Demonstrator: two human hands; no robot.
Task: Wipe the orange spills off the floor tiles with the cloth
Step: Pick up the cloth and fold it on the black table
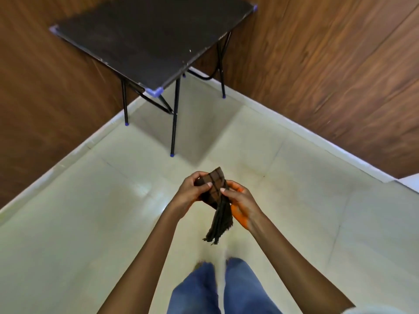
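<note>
Floor tiles (90, 211) lie open from 3 round through 9 o'clock, broken only by the person's trouser legs (217, 291) at 6. A folding table (154, 41) stands in the corner at 12. Passage beneath it is hemmed by thin table legs (174, 123) and braces. The left wall (45, 87) closes 10 o'clock and the right wall (328, 75) closes 2.

We see the brown checked cloth (214, 191) bunched up (fringed end hanging down) above pale glossy floor tiles (90, 223).

Brown checked cloth (215, 193): edges lay hidden under the fingers of left hand (191, 194) and right hand (241, 201). Feet (202, 265) below blue jeans (199, 293) were blurred, shape unreadable. Dark square folding table (154, 41): far edge was cut off by the frame top.
</note>
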